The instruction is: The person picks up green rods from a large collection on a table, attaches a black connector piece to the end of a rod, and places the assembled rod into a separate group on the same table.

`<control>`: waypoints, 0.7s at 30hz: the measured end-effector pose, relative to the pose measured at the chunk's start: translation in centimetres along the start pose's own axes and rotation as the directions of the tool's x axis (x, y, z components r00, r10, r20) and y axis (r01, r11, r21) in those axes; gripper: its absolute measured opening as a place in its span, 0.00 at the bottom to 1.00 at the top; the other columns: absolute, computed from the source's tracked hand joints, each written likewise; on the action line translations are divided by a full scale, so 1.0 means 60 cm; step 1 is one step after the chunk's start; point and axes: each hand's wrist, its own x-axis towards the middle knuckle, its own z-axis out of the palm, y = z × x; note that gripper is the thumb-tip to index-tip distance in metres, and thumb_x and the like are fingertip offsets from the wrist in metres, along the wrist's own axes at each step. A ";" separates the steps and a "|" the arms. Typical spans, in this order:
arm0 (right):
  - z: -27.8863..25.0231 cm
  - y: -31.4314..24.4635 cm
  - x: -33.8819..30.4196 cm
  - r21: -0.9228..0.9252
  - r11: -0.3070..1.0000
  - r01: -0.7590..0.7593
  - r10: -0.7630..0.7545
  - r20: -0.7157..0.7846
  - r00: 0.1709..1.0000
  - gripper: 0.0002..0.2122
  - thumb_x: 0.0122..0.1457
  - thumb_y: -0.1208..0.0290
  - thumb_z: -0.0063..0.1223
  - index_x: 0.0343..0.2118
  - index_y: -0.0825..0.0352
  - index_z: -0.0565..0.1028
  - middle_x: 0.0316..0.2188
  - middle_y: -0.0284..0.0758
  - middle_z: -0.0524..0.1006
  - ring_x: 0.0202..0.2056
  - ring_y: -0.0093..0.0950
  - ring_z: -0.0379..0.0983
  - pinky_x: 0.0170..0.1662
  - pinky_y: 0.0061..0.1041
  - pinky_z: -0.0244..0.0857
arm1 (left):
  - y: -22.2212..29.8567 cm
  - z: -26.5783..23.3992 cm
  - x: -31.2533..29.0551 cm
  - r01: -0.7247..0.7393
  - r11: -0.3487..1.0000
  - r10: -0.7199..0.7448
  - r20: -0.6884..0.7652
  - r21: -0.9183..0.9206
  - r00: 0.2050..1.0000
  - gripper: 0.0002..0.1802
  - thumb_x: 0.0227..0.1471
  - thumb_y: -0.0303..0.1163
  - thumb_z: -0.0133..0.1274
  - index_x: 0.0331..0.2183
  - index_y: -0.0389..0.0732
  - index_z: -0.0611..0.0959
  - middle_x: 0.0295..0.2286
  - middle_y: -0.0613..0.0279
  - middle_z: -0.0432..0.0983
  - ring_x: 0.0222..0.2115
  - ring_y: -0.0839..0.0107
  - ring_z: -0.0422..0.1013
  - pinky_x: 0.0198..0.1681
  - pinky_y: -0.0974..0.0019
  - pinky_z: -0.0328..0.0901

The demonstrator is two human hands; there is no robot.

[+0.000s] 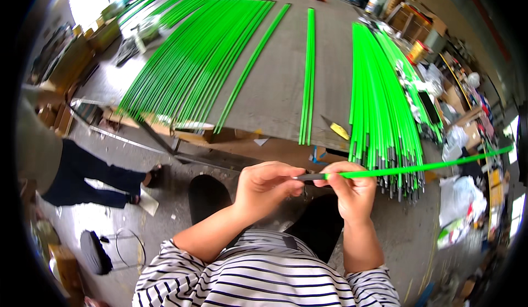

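A long thin green rod (pixel 434 165) is held in front of my body, its free end reaching far out to the right. My right hand (pixel 353 197) pinches it close to its dark sleeve-like end (pixel 313 177). At the tip of that dark end, the thumb and fingers of my left hand (pixel 264 188) are pinched together. Whether a separate small piece sits between those fingers is too small to make out. Just beyond my right hand, a thick bundle of green rods (pixel 377 92) with dark ends overhangs the table's near edge.
On the grey table (pixel 330 65) lie a wide row of green rods (pixel 192 59), narrow groups of them, and a yellow utility knife (pixel 339 130). A person (pixel 93 169) stands at the left near a black stool (pixel 96 252). Plastic bags (pixel 462 199) and clutter line the right side.
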 end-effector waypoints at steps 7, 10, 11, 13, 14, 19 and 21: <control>-0.007 0.005 0.000 0.055 0.998 -0.013 0.013 -0.001 1.000 0.07 0.51 0.76 0.53 0.28 0.77 0.72 0.25 0.39 0.73 0.25 0.28 0.74 0.30 0.24 0.71 | 0.012 0.006 -0.004 0.046 0.999 -0.046 -0.082 -0.002 0.996 0.07 0.40 0.19 0.57 0.28 0.32 0.80 0.22 0.61 0.75 0.23 0.77 0.73 0.27 0.78 0.69; -0.008 0.001 -0.003 0.054 0.999 -0.009 0.009 -0.012 1.000 0.08 0.51 0.75 0.53 0.28 0.77 0.72 0.25 0.39 0.73 0.25 0.28 0.74 0.30 0.24 0.71 | 0.012 0.009 -0.004 0.033 0.999 -0.032 -0.094 0.011 0.995 0.07 0.40 0.20 0.57 0.27 0.32 0.80 0.22 0.61 0.75 0.22 0.77 0.73 0.26 0.78 0.69; -0.007 0.000 -0.004 0.052 0.999 -0.008 0.009 -0.017 1.000 0.09 0.51 0.74 0.54 0.28 0.77 0.72 0.25 0.39 0.73 0.25 0.28 0.74 0.30 0.24 0.71 | 0.012 0.009 -0.004 0.028 0.999 -0.026 -0.095 0.018 0.995 0.07 0.40 0.20 0.57 0.27 0.32 0.80 0.22 0.61 0.75 0.22 0.77 0.73 0.26 0.78 0.69; -0.002 -0.003 -0.004 0.053 0.999 -0.014 0.016 -0.037 0.999 0.09 0.51 0.74 0.54 0.28 0.77 0.72 0.25 0.39 0.73 0.25 0.28 0.74 0.30 0.24 0.71 | 0.012 0.009 -0.003 0.025 0.999 -0.022 -0.097 0.021 0.995 0.06 0.40 0.20 0.57 0.27 0.32 0.80 0.22 0.60 0.75 0.22 0.77 0.73 0.26 0.78 0.69; 0.000 -0.004 -0.004 0.053 0.998 -0.017 0.019 -0.046 0.999 0.09 0.51 0.74 0.54 0.28 0.77 0.72 0.25 0.39 0.73 0.25 0.28 0.74 0.30 0.24 0.71 | 0.013 0.008 -0.004 0.026 0.999 -0.025 -0.099 0.018 0.995 0.06 0.40 0.20 0.57 0.27 0.32 0.80 0.22 0.60 0.75 0.22 0.77 0.73 0.26 0.78 0.69; -0.001 -0.006 -0.004 0.048 0.999 0.003 -0.001 -0.053 0.999 0.09 0.51 0.74 0.54 0.28 0.77 0.72 0.24 0.40 0.74 0.24 0.29 0.74 0.29 0.25 0.71 | 0.018 -0.001 -0.006 0.022 0.995 -0.018 -0.042 0.096 0.999 0.08 0.41 0.16 0.55 0.30 0.29 0.79 0.24 0.55 0.75 0.25 0.70 0.74 0.29 0.73 0.70; -0.001 -0.008 -0.004 0.047 0.999 0.007 -0.005 -0.054 0.999 0.09 0.51 0.74 0.54 0.28 0.77 0.72 0.24 0.40 0.74 0.24 0.29 0.74 0.29 0.25 0.71 | 0.014 -0.006 -0.007 -0.003 0.996 0.007 -0.036 0.091 0.999 0.09 0.41 0.16 0.55 0.30 0.28 0.78 0.24 0.55 0.75 0.25 0.70 0.74 0.29 0.73 0.70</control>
